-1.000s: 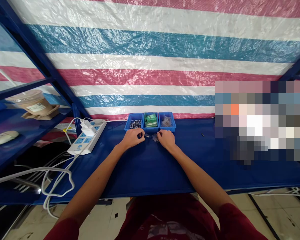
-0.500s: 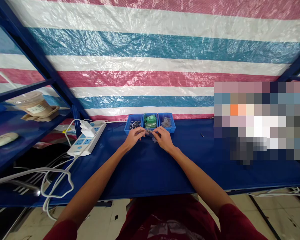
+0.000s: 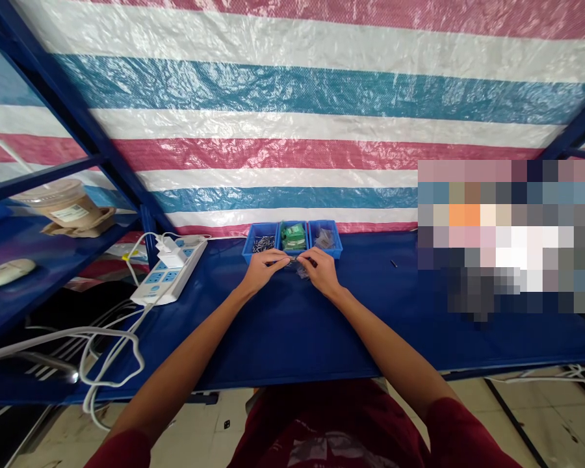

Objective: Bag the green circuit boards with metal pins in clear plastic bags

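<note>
My left hand [image 3: 266, 268] is closed in a pinch, thumb against fingers. Facing it a short distance away, my right hand [image 3: 323, 268] pinches too. Between the fingertips of both hands is a small, thin, greyish piece [image 3: 293, 259], too small to name. A crumpled bit of clear plastic [image 3: 302, 270] shows below my right fingertips. Just beyond the hands stand three blue bins: the left bin [image 3: 247, 253] has small metal pieces like screws or pins, the middle one has green packets [image 3: 294, 235], and the right one has clear plastic bags [image 3: 324, 238].
A white power strip [image 3: 168, 276] with a plugged-in adapter and loose cables lies at the left of the blue table [image 3: 292, 325]. A small dark pin-like piece [image 3: 394, 263] lies to the right. A cup [image 3: 71, 208] and a mouse [image 3: 8, 272] sit on the left shelf. The far right is pixelated.
My left hand has shifted slightly right, its fingertips now nearer the right hand's. The small piece between them has turned a little. My right hand stays almost in place.
</note>
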### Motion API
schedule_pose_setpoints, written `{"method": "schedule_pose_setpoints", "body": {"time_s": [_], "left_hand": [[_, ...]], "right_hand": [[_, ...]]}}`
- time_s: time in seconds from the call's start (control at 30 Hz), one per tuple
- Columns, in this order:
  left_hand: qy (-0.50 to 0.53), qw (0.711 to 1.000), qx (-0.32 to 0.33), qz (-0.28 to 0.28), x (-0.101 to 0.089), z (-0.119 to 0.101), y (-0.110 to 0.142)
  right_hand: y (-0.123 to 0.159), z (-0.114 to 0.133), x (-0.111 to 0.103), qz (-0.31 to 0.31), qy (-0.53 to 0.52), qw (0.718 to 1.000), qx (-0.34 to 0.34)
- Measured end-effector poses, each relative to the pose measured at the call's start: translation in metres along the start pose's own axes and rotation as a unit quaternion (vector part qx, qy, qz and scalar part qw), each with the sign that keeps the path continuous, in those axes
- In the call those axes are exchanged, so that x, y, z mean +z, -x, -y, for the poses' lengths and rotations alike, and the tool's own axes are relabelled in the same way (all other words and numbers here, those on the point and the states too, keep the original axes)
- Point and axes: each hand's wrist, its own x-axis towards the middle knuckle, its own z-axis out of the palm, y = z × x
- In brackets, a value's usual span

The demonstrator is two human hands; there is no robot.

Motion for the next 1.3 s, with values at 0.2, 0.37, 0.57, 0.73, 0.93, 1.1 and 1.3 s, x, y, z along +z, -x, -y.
{"method": "schedule_pose_setpoints", "body": {"time_s": [0.2,0.37,0.57,0.73,0.93,1.1,1.3], "left_hand": [[0.011,1.0,0.005,0.001,0.002,0.002,0.001],[0.015,1.0,0.015,-0.011,0.003,0.002,0.001],[0.059,0.996,-0.054,-0.041,0.003,0.002,-0.001],[0.155,0.981,-0.1,-0.053,0.002,-0.002,-0.002],[0.157,0.981,-0.115,-0.022,0.004,-0.001,-0.002],[0.018,1.0,-0.011,0.004,-0.001,-0.003,0.0],[0.059,0.997,-0.046,-0.004,0.002,0.0,0.002]], "right_hand": [[0.001,0.001,0.001,0.002,-0.002,1.0,-0.011],[0.0,0.001,0.001,-0.043,-0.017,0.998,-0.039],[0.002,0.001,0.003,-0.049,-0.028,0.996,-0.067],[0.004,-0.002,0.005,-0.016,0.008,0.994,-0.105],[0.003,-0.007,0.007,-0.029,0.02,0.994,-0.104],[0.002,-0.009,0.006,-0.018,0.031,0.994,-0.104],[0.002,-0.003,0.005,-0.039,-0.032,0.997,-0.055]]}}
